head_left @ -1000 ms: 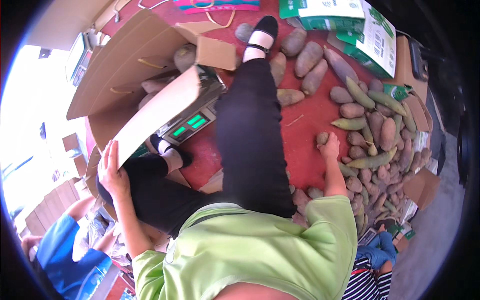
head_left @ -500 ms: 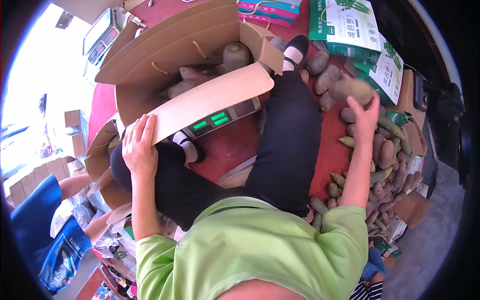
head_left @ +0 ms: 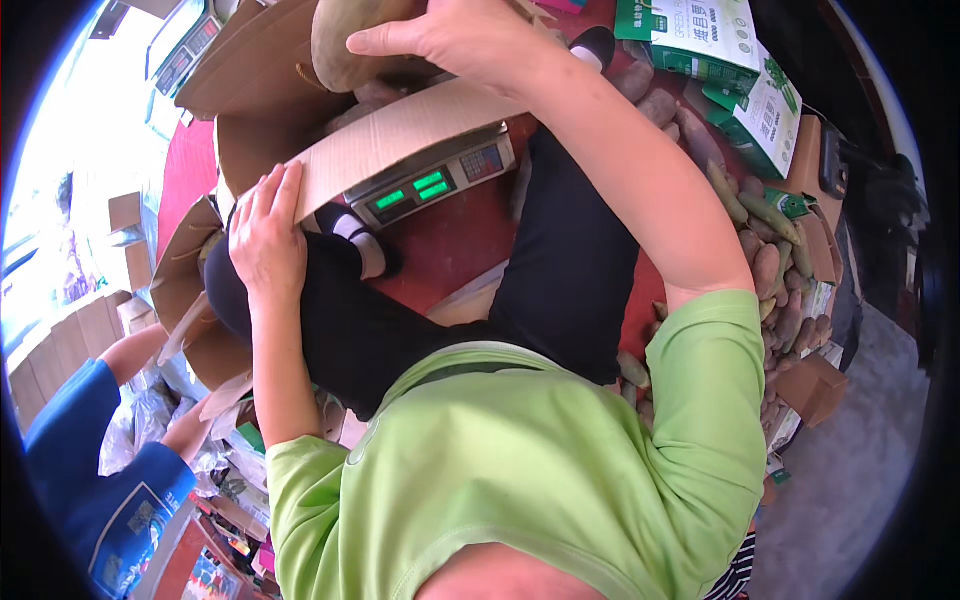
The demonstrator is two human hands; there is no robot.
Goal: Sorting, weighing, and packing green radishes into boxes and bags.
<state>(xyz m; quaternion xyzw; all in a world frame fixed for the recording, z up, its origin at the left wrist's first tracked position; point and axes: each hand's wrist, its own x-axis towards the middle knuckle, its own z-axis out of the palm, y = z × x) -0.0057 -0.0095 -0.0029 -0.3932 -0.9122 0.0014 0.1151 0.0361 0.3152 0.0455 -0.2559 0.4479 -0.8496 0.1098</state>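
Note:
My right hand grips a large brownish sweet potato and holds it over the open cardboard box at the top of the view. My left hand rests flat on the box's near flap, fingers together, holding it down. The box sits on a grey electronic scale with green lit displays. Other sweet potatoes lie inside the box, mostly hidden by my hand and the flap. My legs in black trousers stretch beneath the scale on a red floor.
Several loose sweet potatoes lie in a heap on the right. Green and white printed cartons stand at the top right. Another person in a blue sleeve is at the lower left, beside folded cardboard boxes.
My right hand picked a sweet potato from the heap on the right and carried it up and left over the box. My left hand stayed on the flap.

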